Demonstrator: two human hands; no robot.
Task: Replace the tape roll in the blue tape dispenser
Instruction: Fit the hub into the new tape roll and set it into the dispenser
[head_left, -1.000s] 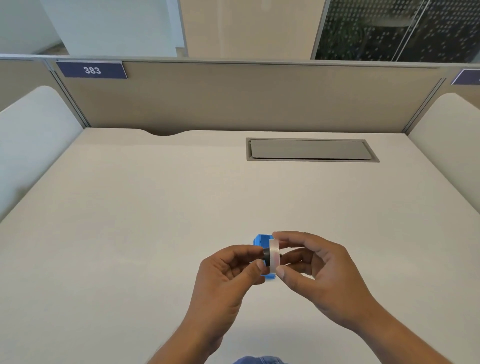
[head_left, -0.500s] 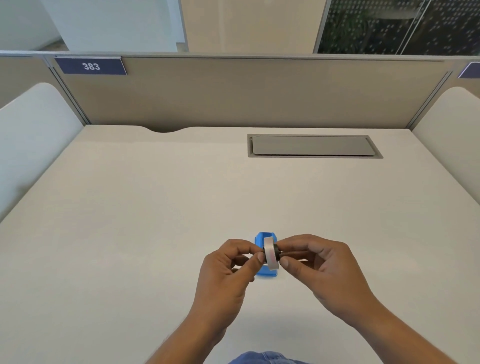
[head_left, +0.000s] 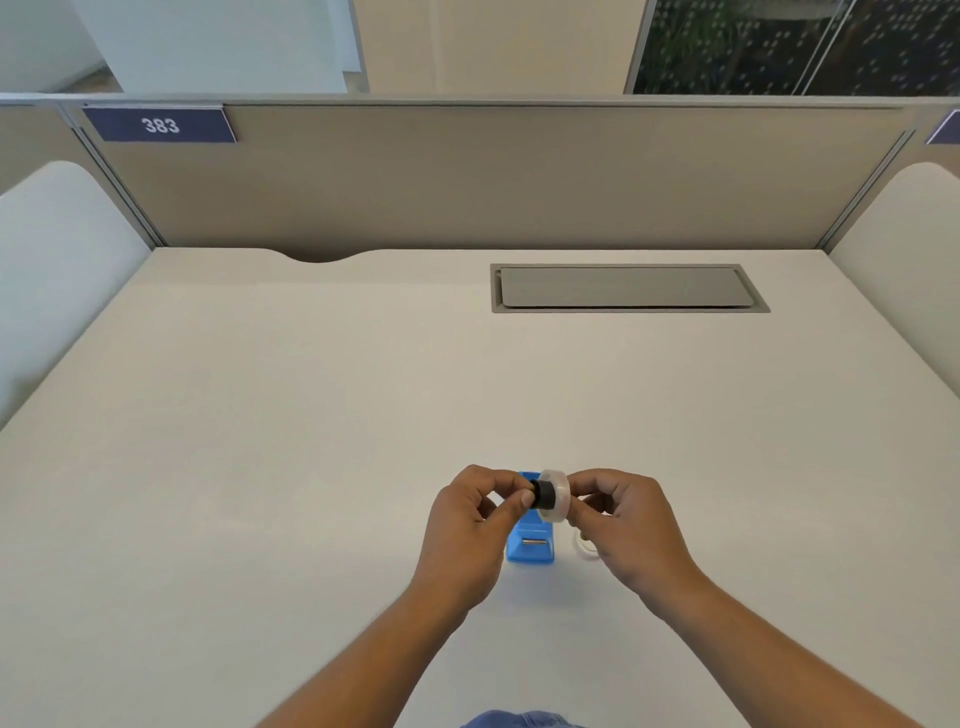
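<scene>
A small blue tape dispenser (head_left: 531, 545) stands on the desk between my hands, its metal cutter facing me. Just above it I hold a clear tape roll (head_left: 557, 494) with a black core hub (head_left: 543, 494) sticking out of its left side. My left hand (head_left: 470, 525) pinches the black hub with thumb and fingers. My right hand (head_left: 621, 525) grips the roll's right side. A second whitish ring, another tape roll (head_left: 584, 545), lies on the desk partly hidden under my right hand.
The pale desk (head_left: 311, 441) has a grey cable-tray flap (head_left: 628, 287) at the back right. Beige partition walls (head_left: 493, 171) close off the back, and white side panels stand left and right. A label reading 383 (head_left: 160, 124) hangs at the back left.
The black hub has come further out of the roll's left side as my hands drew slightly apart. The dispenser's front and a ring on the desk now show below my hands.
</scene>
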